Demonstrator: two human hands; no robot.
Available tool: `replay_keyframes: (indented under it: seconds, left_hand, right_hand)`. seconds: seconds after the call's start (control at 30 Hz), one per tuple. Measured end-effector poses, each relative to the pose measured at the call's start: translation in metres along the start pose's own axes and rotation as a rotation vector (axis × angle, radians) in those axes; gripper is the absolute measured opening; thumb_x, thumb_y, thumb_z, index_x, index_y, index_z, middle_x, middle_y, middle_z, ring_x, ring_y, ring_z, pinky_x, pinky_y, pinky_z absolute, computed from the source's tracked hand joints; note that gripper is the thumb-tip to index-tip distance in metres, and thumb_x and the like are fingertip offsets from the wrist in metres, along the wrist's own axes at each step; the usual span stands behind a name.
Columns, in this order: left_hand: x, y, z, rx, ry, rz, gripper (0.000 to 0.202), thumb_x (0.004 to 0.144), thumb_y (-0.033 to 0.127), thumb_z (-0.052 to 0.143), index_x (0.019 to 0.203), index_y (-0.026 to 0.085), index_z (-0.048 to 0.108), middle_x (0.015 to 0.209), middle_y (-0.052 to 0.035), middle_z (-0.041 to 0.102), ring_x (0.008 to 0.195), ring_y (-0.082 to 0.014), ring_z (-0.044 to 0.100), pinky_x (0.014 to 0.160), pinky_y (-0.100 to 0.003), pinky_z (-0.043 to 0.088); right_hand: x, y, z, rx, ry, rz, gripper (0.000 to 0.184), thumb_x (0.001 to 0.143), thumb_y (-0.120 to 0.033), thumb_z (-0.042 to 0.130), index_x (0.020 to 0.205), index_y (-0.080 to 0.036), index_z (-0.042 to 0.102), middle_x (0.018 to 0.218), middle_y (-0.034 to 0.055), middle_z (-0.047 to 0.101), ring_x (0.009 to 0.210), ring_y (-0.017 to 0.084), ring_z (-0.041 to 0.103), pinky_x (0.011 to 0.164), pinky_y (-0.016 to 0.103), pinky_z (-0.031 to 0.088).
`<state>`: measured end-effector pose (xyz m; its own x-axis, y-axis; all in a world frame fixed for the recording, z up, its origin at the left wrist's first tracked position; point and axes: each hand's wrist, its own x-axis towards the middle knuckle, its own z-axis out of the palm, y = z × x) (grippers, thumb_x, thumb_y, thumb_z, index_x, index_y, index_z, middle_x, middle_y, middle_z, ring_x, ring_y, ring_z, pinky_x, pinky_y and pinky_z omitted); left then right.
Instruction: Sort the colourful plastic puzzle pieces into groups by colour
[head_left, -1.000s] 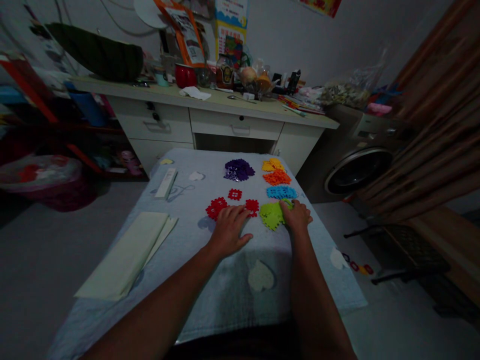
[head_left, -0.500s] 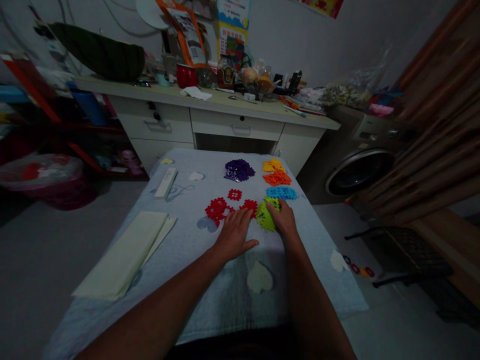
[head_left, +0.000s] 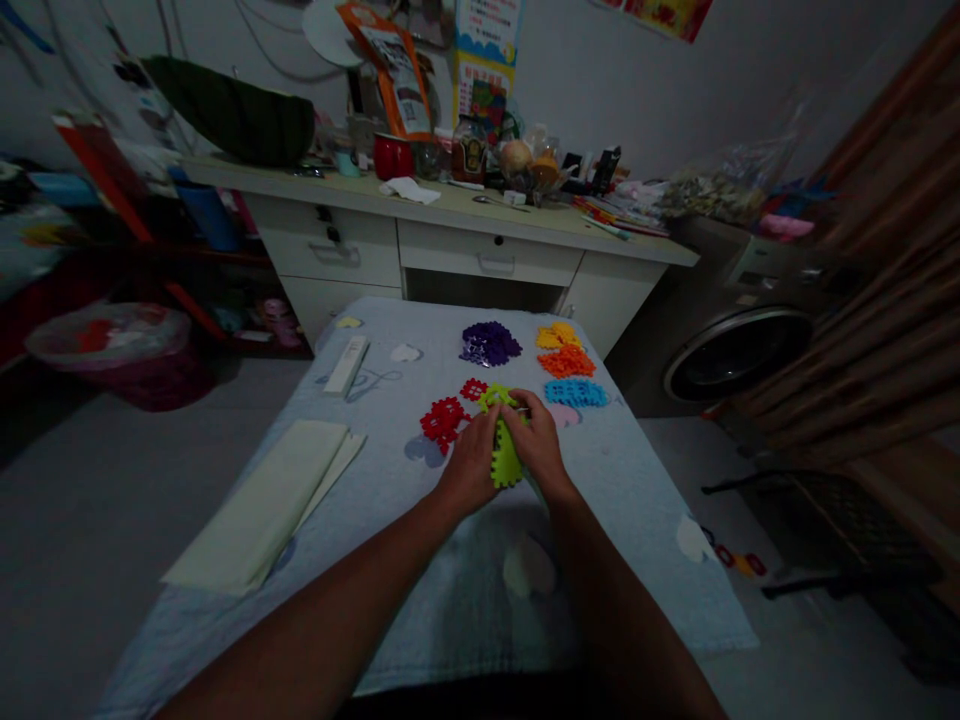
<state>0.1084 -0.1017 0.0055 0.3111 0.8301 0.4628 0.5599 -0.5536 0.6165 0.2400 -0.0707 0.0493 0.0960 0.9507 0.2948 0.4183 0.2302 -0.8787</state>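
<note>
Between my two hands is a bunch of lime-green plastic interlocking pieces (head_left: 507, 462) with notched edges. My left hand (head_left: 471, 455) closes on it from the left, and my right hand (head_left: 536, 440) grips it from the right with bent fingers. Just left of my left hand lie red interlocking pieces (head_left: 442, 418), with a separate red square piece (head_left: 473, 389) above them. Some of the red pieces are hidden behind my hands. Farther off is a purple pile (head_left: 491, 343). Blue (head_left: 576, 392), orange (head_left: 566, 361) and yellow pieces (head_left: 557, 335) form a column to the right.
A folded cream cloth (head_left: 255, 510) and a narrow white box (head_left: 347, 366) lie at the left of the cloth-covered table (head_left: 630, 560). Behind it stands a cluttered desk (head_left: 450, 215) with drawers. A washing machine (head_left: 697, 300) is at the right, a pink bin (head_left: 127, 370) at the left.
My right hand has brought the green pieces leftward and nearer to me. My left hand has come off the red pieces and now grips the green ones too. The view has shifted slightly.
</note>
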Motion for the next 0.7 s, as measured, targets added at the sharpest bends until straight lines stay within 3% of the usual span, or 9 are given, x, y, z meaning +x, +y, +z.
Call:
replay_keyframes:
  seconds: [0.23, 0.4, 0.53, 0.7]
  left_hand:
    - [0.007, 0.002, -0.022, -0.086, 0.193, -0.133, 0.083, 0.077, 0.024, 0.066, 0.149, 0.020, 0.023, 0.144, -0.0155, 0.043, 0.134, -0.0285, 0.043, 0.110, -0.047, 0.039]
    - [0.014, -0.013, -0.050, -0.022, 0.321, -0.216, 0.051, 0.078, 0.021, 0.060, 0.128, 0.021, 0.051, 0.123, -0.0102, 0.053, 0.117, -0.0249, 0.053, 0.102, -0.040, 0.045]
    - [0.016, -0.029, -0.065, 0.080, 0.349, -0.335, 0.041, 0.078, 0.028, 0.062, 0.118, 0.022, 0.059, 0.114, -0.0089, 0.055, 0.111, -0.0268, 0.055, 0.099, -0.043, 0.045]
    - [0.014, -0.040, -0.064, 0.216, 0.362, -0.440, 0.033, 0.080, 0.029, 0.058, 0.112, 0.024, 0.064, 0.124, -0.0102, 0.052, 0.119, -0.0299, 0.049, 0.104, -0.049, 0.038]
  right_hand:
    - [0.028, -0.026, 0.019, 0.083, -0.100, -0.069, 0.030, 0.085, -0.032, 0.051, 0.110, -0.021, 0.063, 0.107, 0.0047, 0.068, 0.091, 0.018, 0.062, 0.088, 0.032, 0.050]
    - [0.047, -0.014, 0.024, 0.184, -0.159, -0.031, 0.032, 0.078, -0.025, 0.051, 0.108, -0.020, 0.063, 0.098, 0.0038, 0.069, 0.086, 0.018, 0.063, 0.083, 0.032, 0.052]
    - [0.045, 0.004, 0.019, 0.029, -0.117, -0.043, 0.026, 0.078, -0.024, 0.050, 0.100, -0.019, 0.065, 0.094, 0.0046, 0.066, 0.089, 0.019, 0.062, 0.086, 0.034, 0.051]
    - [0.031, 0.016, 0.018, -0.336, -0.168, -0.139, 0.037, 0.077, -0.028, 0.062, 0.114, -0.021, 0.065, 0.122, 0.0095, 0.058, 0.116, 0.026, 0.051, 0.103, 0.043, 0.040]
